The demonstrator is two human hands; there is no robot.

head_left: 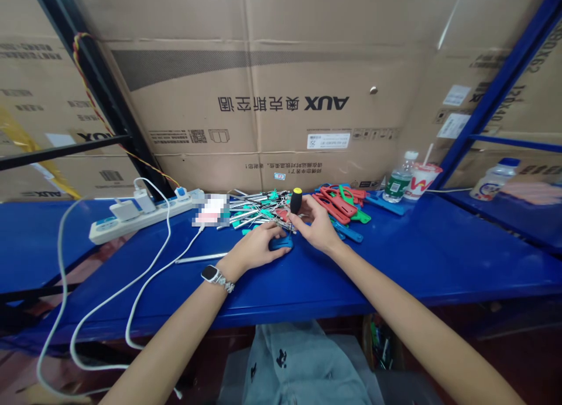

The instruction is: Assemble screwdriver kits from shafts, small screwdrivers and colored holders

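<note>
My right hand (314,222) is closed around a screwdriver (296,201) with a black handle and a yellow cap, held upright with its tip down. My left hand (261,246) presses a blue flat plastic handle (281,242) against the table, thumb along its near edge. The screwdriver's tip meets the area by the far end of that handle, where the fingers partly hide it. Just behind both hands lies a heap of metal rods with green ends (246,209). Red slotted plastic handles (336,204) are piled beyond my right hand, with green and blue ones among them.
A white power strip (144,218) with plugs lies on the blue table (395,258) at left; white cables loop over the front edge. A water bottle (397,182) and a lidded cup (421,181) stand at back right. A cardboard wall (281,59) rises behind.
</note>
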